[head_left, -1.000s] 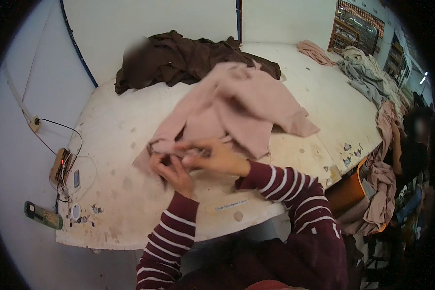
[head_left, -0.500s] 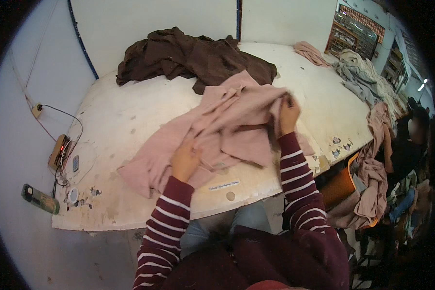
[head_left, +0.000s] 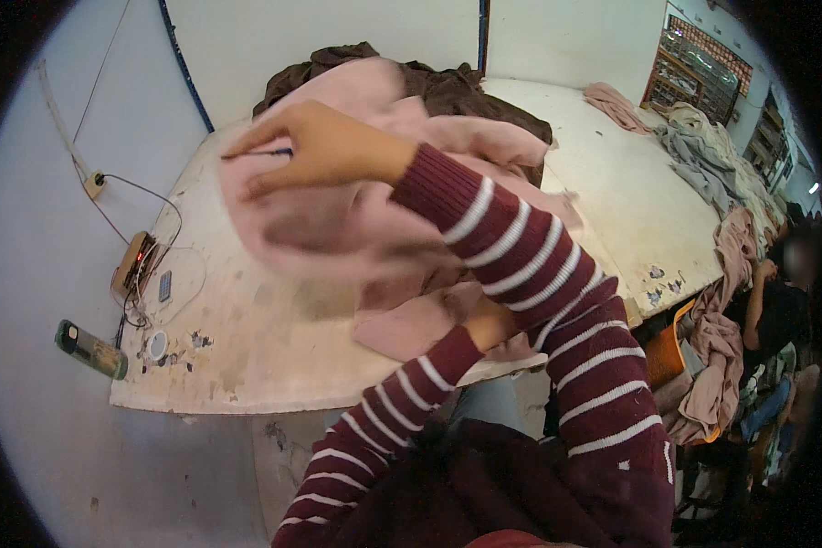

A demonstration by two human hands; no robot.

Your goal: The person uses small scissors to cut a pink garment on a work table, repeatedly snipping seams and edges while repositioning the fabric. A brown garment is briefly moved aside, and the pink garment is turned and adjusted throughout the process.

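Observation:
My right hand (head_left: 324, 146) reaches across to the left, its fingers bent at the far left edge of a pink garment (head_left: 329, 242). A thin dark-blue item (head_left: 279, 152) shows between its thumb and fingers, too small to name. The garment is lifted, spread and smeared by motion. My left hand (head_left: 490, 325) rests low on the garment's near part, beneath my right forearm; that sleeve hides its fingers. Behind the garment lies a dark brown cloth (head_left: 315, 66), partly covered by it.
The pale table (head_left: 274, 370) has worn patches. At its left are a green bottle (head_left: 91, 350), a tape roll (head_left: 158, 343), a remote (head_left: 164, 286) and a wired box (head_left: 134, 263). Grey and cream cloths (head_left: 699, 160) lie at right, near an orange-rimmed container (head_left: 669, 352) and another person (head_left: 776, 297).
My right hand has swung from right to far left, carrying the pink garment over with it. My left hand has moved right, under my right arm. The view has shifted slightly.

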